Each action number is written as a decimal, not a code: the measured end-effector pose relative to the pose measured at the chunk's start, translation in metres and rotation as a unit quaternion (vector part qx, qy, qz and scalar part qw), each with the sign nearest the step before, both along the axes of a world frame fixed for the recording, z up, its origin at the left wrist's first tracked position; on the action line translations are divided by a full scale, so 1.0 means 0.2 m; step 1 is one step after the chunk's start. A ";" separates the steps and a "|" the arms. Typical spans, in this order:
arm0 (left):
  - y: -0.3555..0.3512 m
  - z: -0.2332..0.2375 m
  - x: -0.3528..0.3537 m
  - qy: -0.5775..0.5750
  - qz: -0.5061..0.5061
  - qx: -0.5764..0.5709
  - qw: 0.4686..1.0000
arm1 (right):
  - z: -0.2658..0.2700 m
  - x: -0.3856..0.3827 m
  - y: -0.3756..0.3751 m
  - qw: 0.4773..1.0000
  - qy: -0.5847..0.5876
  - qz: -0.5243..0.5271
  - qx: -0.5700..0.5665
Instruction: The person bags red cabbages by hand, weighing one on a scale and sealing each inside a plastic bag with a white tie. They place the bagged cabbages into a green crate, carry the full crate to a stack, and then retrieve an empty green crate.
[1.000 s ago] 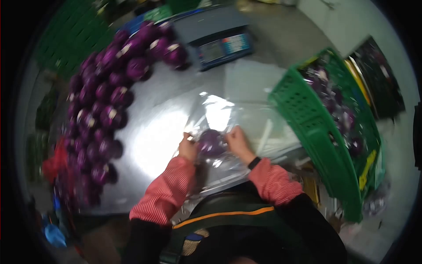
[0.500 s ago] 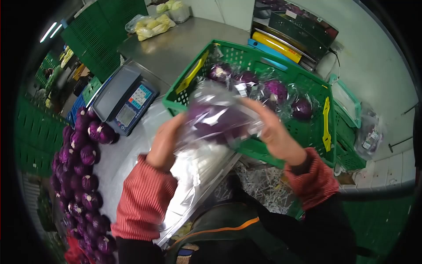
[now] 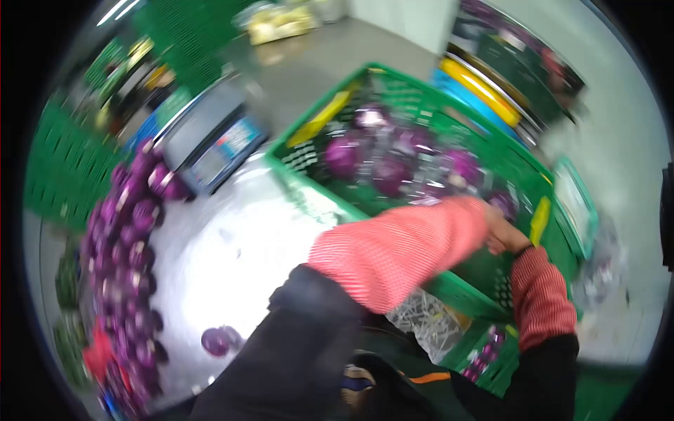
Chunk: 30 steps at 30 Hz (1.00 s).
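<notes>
My left arm reaches across to the right over the green crate (image 3: pixel 319 188). At its cuff my left hand (image 3: pixel 494 222) is mostly hidden by the sleeve and blurred. My right hand (image 3: pixel 515 240) is close beside it, over the crate's right part, and its fingers look bent but smeared. What either hand holds does not show. A plastic-wrapped red cabbage (image 3: pixel 501 203) lies just behind the hands. More wrapped red cabbages (image 3: pixel 344 156) are grouped in the crate's back and left part. One loose red cabbage (image 3: pixel 219 341) rests on the metal table (image 3: pixel 203 277).
A digital scale (image 3: pixel 217 144) stands left of the crate. Loose red cabbages (image 3: pixel 130 259) are piled along the table's left side. Below the crate are shredded paper strips (image 3: pixel 430 323) and a lower green crate (image 3: pixel 509 365). Bagged pale vegetables (image 3: pixel 281 24) sit at the back.
Both hands have moved right, from in front of the crate to its right part. The bagged red cabbage is no longer between them. More wrapped cabbages show in the crate. The view has shifted.
</notes>
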<state>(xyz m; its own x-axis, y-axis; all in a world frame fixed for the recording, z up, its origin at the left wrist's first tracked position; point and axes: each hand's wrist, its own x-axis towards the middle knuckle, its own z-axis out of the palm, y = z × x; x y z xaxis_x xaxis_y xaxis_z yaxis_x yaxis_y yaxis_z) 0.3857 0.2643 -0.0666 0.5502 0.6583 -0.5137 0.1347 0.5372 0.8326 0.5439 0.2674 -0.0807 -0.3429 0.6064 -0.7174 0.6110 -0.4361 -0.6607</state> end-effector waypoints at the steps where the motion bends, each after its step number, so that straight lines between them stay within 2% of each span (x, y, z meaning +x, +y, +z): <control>1: -0.07 0.00 0.08 0.021 -0.008 0.096 0.995 | -0.02 -0.02 0.02 1.000 -0.001 0.030 -0.002; 4: -0.18 0.10 0.16 0.090 0.050 0.387 0.916 | 0.02 -0.10 0.06 0.988 -0.110 0.100 0.039; 6: -0.27 0.20 -0.08 0.074 0.145 0.500 0.850 | 0.09 -0.19 0.07 0.951 -0.243 0.149 0.120; 7: -0.38 0.26 -0.28 0.055 0.190 0.541 0.817 | 0.14 -0.28 0.06 0.909 -0.332 0.180 0.176; 8: -0.61 0.37 -0.59 0.004 0.236 0.573 0.785 | 0.22 -0.39 0.03 0.845 -0.433 0.203 0.240; 10: -0.87 0.36 -1.04 0.000 0.256 0.576 0.776 | 0.37 -0.67 -0.09 0.699 -0.575 0.214 0.367; 11: -1.01 0.31 -1.26 0.056 0.312 0.560 0.765 | 0.44 -0.81 -0.16 0.656 -0.570 0.207 0.449; 13: -1.31 0.14 -1.72 0.140 0.463 0.449 0.751 | 0.54 -1.14 -0.29 0.603 -0.378 0.211 0.670; 14: -1.51 0.04 -1.96 0.212 0.552 0.454 0.666 | 0.58 -1.33 -0.36 0.545 -0.268 0.222 0.763; 15: -1.72 -0.07 -2.21 0.280 0.635 0.436 0.574 | 0.66 -1.57 -0.51 0.631 -0.164 0.259 0.713; 16: -1.95 -0.14 -2.48 0.404 0.634 0.421 0.508 | 0.59 -1.75 -0.54 0.685 -0.055 0.260 0.678; 17: -2.17 -0.22 -2.72 0.520 0.670 0.351 0.397 | 0.58 -1.96 -0.67 0.675 0.028 0.314 0.667; 18: -2.42 -0.33 -2.99 0.615 0.659 0.301 0.312 | 0.56 -2.17 -0.81 0.660 0.059 0.366 0.653; 19: -2.66 -0.27 -3.16 0.685 0.618 0.271 0.275 | 0.46 -2.34 -0.87 0.638 0.065 0.424 0.640; 21: -2.97 -0.32 -3.45 0.745 0.624 0.119 0.202 | 0.33 -2.69 -1.11 0.615 0.109 0.509 0.592; 22: -3.05 -0.30 -3.51 0.751 0.629 0.030 0.199 | 0.26 -2.85 -1.22 0.616 0.147 0.533 0.561; 24: -3.16 -0.46 -3.62 0.680 0.675 -0.075 0.276 | 0.12 -3.14 -1.42 0.607 0.194 0.578 0.510; 25: -3.16 -0.48 -3.58 0.708 0.647 -0.027 0.282 | 0.06 -3.26 -1.51 0.599 0.200 0.602 0.488; 26: -3.16 -0.49 -3.52 0.733 0.616 0.020 0.288 | 0.03 -3.37 -1.60 0.627 0.201 0.611 0.440; 27: -3.16 -0.45 -3.46 0.705 0.629 0.089 0.313 | 0.00 -3.47 -1.69 0.654 0.201 0.616 0.390; 28: -3.17 -0.38 -3.39 0.633 0.678 0.120 0.353 | -0.04 -3.57 -1.76 0.700 0.194 0.613 0.309; 30: -3.18 -0.43 -3.37 0.431 0.837 0.153 0.299 | -0.19 -3.73 -1.86 0.785 0.189 0.575 0.136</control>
